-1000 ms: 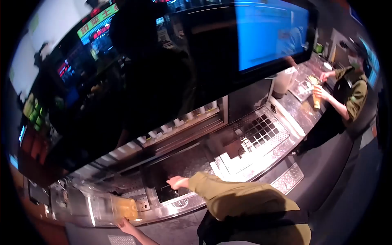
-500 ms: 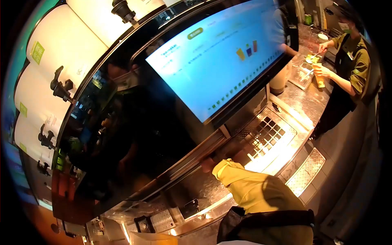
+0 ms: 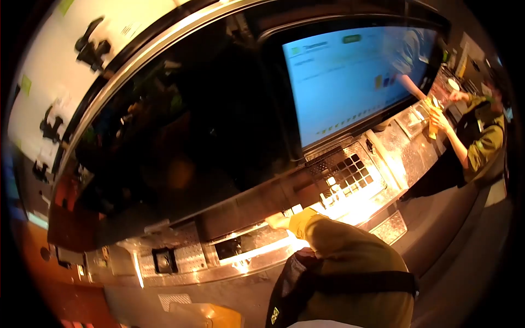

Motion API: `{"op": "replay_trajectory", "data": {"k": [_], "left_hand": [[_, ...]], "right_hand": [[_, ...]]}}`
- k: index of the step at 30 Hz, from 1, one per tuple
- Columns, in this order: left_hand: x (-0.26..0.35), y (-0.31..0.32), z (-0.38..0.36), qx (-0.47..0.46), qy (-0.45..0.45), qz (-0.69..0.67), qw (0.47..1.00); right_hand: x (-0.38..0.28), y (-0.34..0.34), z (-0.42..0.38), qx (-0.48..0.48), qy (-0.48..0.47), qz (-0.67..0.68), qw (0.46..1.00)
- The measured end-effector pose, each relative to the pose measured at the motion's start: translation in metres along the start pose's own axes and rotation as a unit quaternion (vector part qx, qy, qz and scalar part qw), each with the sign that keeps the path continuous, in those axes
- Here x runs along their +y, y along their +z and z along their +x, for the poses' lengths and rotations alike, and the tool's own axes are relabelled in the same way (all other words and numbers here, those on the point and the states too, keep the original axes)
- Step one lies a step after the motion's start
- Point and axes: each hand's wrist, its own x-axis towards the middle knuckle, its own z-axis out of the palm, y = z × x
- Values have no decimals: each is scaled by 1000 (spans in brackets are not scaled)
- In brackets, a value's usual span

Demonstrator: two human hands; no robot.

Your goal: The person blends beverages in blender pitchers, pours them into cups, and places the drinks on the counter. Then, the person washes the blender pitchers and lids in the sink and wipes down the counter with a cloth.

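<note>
Counter, dark panel lengthwise along it

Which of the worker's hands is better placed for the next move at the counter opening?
Probably the right hand: it is stretched out beside the counter opening, while the left hand is out of view, so its reach cannot be judged.

nothing can be read, the print on the blue screen at upper right of the frame being too blurred.
</note>
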Motion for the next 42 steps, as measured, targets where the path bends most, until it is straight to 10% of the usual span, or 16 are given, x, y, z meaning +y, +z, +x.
{"op": "replay_trajectory", "data": {"k": [4, 20, 24, 27, 29, 32, 34, 38, 42], "left_hand": [[21, -77, -53, 74, 28, 24, 997], [8, -162, -44, 266, -76, -54, 960], [-21, -198, 7, 269, -42, 14, 962], [-48, -238, 57, 251, -99, 5, 963], [-63, -268, 95, 192, -117, 26, 974], [-88, -318, 153, 198, -133, 14, 971], [-91, -339, 201, 217, -156, -27, 963], [-100, -375, 300, 219, -152, -35, 963], [-148, -416, 408, 193, -162, -36, 967]], "right_hand": [[-3, 16, -37, -61, -110, 7, 992], [-60, -6, -74, -118, 67, -78, 988], [-126, 0, -31, 31, -31, -150, 988], [-236, 46, 43, -40, -100, 120, 987], [-348, 66, 77, -126, -32, 372, 919], [-466, 103, 128, -142, 71, 390, 907], [-503, 124, 162, -222, 109, 323, 914], [-544, 163, 184, -80, 255, 374, 888], [-538, 209, 197, -29, 186, 382, 905]]}}
